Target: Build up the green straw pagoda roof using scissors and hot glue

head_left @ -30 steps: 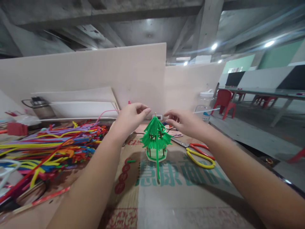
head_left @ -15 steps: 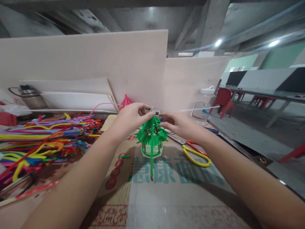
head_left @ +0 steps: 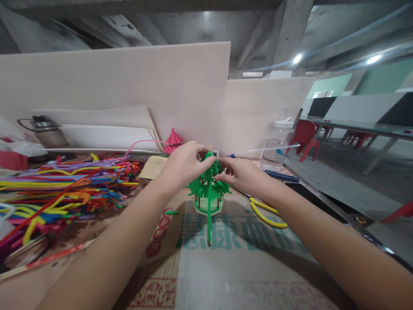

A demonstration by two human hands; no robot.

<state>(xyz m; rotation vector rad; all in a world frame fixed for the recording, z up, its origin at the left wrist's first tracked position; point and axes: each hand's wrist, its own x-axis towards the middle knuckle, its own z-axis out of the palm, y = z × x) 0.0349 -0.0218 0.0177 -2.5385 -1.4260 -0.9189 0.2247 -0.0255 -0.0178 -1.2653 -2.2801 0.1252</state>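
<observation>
A small green pagoda model (head_left: 208, 189) stands upright on the cardboard, with two tiers of fuzzy pipe-cleaner roof over brown posts and a pale octagonal base. My left hand (head_left: 190, 161) is closed at its peak, the thumb pressing on the upper roof from the left. Curled against the right side of the upper roof are the fingers of my right hand (head_left: 237, 172); their tips are partly hidden. One long green pipe cleaner (head_left: 209, 224) hangs down the front from the peak, past the base. Yellow-handled scissors (head_left: 269, 220) lie partly behind my right forearm.
Many coloured pipe cleaners (head_left: 71, 185) are piled at left. A pink pagoda (head_left: 173, 140) stands behind, near a yellow sponge-like pad (head_left: 153, 167). A clear bottle (head_left: 274, 150) is at the back right. A short green scrap (head_left: 171, 212) lies on the cardboard (head_left: 206, 275).
The whole view has shifted slightly. My right hand has closed in on the upper roof, its fingers now against it. My left hand stays at the peak.
</observation>
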